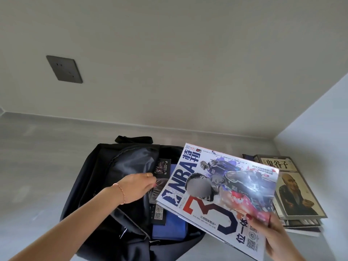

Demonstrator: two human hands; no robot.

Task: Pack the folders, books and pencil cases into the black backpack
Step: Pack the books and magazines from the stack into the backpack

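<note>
Magazine [222, 187], pinched at its near corner by my right hand [278, 240], overhanging the open black backpack [105, 166] whose contents my left hand [137, 187] touches, fingers straight: risk, floppy pages buckling against the blue folder [169, 228]

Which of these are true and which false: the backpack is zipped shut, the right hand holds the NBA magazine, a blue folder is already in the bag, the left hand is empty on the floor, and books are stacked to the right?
1. The black backpack is zipped shut. False: it lies open.
2. The right hand holds the NBA magazine. True.
3. A blue folder is already inside the backpack. True.
4. The left hand rests empty on the floor. False: it reaches into the backpack's opening.
5. A stack of books lies right of the backpack. True.
</note>
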